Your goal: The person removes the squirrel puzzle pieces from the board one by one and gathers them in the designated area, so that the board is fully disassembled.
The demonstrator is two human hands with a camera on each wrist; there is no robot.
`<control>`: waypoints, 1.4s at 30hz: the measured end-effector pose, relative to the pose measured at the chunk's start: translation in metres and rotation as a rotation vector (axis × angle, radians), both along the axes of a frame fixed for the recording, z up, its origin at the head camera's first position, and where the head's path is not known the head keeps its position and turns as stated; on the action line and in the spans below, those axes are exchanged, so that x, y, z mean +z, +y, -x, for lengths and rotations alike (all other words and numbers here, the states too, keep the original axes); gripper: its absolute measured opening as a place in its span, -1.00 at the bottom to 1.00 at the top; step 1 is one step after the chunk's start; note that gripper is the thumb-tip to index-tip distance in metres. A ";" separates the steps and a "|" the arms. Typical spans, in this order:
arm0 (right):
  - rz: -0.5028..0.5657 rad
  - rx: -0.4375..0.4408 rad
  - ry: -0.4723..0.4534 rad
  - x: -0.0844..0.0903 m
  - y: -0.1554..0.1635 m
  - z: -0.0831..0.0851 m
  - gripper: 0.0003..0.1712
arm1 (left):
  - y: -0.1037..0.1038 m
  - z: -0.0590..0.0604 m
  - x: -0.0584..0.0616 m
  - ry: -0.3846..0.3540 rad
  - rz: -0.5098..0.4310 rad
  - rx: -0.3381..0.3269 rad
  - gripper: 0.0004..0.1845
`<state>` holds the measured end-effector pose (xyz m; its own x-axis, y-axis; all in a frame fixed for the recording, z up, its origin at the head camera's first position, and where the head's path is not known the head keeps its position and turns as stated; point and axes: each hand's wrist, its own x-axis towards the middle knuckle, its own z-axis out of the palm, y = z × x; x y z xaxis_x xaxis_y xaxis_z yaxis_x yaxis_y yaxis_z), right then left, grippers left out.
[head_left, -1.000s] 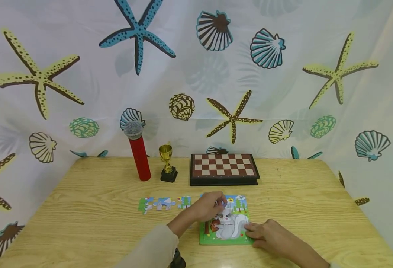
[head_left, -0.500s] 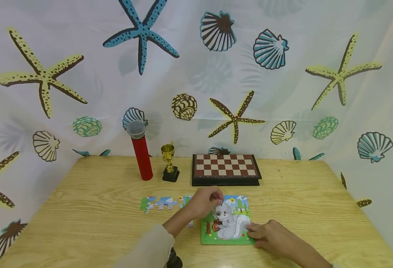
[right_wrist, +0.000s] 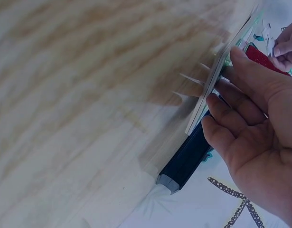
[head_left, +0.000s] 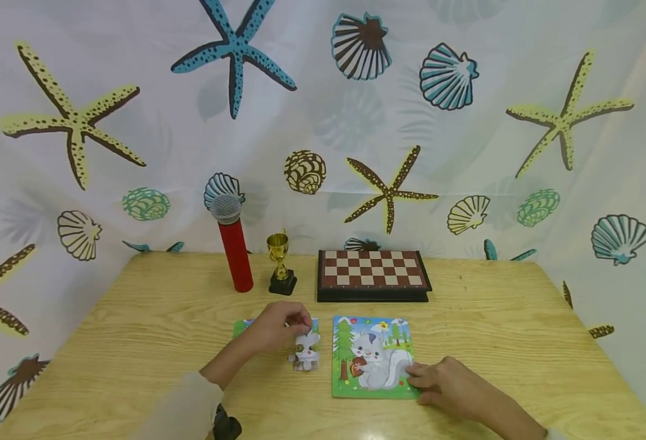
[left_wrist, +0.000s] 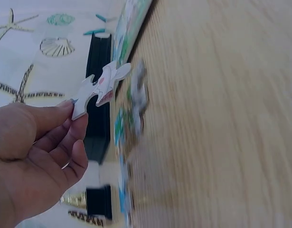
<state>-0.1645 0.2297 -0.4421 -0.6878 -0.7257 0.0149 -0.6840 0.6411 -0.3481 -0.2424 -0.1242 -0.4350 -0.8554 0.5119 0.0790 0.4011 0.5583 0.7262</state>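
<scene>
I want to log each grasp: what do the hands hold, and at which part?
The left hand pinches a puzzle piece by one edge tab. The right hand holds nothing; its fingers rest on the puzzle board corner.

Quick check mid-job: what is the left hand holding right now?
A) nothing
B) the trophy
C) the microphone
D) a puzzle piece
D: the left hand pinches a puzzle piece at its fingertips, lifted off the table, left of the puzzle board.
</scene>
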 end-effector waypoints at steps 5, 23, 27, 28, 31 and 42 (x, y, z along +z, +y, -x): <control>-0.005 -0.009 -0.030 0.000 0.000 0.000 -0.56 | -0.027 0.001 -0.001 -0.026 0.038 0.030 -0.96; -0.023 -0.011 -0.020 -0.002 -0.001 0.000 -0.53 | -0.055 0.003 -0.009 -0.060 0.116 0.019 -0.94; -0.019 -0.021 -0.035 -0.002 -0.001 0.000 -0.54 | -0.055 0.002 -0.010 -0.078 0.131 0.056 -0.96; -0.013 -0.020 -0.030 -0.002 -0.001 0.000 -0.54 | -0.055 0.001 -0.010 -0.085 0.131 0.060 -0.95; 0.003 -0.016 -0.006 -0.001 0.000 -0.001 -0.54 | -0.054 0.002 -0.010 -0.082 0.139 0.073 -0.96; 0.017 -0.034 -0.049 -0.001 0.000 0.001 -0.55 | -0.040 0.010 0.000 -0.021 0.115 0.073 -0.97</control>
